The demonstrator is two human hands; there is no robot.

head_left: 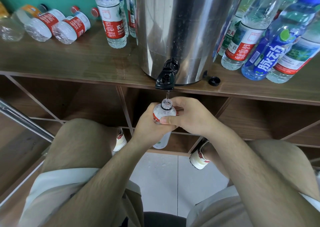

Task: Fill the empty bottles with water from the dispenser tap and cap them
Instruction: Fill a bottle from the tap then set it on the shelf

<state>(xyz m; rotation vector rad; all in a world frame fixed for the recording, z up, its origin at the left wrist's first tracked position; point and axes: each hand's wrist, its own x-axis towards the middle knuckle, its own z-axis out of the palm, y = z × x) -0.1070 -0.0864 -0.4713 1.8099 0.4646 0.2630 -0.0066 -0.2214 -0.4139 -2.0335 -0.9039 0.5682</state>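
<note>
A steel water dispenser (183, 27) stands on a wooden shelf top (69, 58), its black tap (165, 78) hanging over the front edge. A thin stream of water falls from the tap into the open mouth of a clear bottle (165, 109) with a red and white label. My left hand (147, 124) and my right hand (187, 115) both grip this bottle below the tap, upright. A loose black cap (214, 80) lies on the shelf top right of the dispenser.
Empty capped bottles (69, 27) lie on their sides at the back left. Upright bottles stand left of the dispenser (112, 17) and at its right (245, 31), one with a blue label (270, 44). Open shelf compartments lie below. My knees and shoes flank the tiled floor.
</note>
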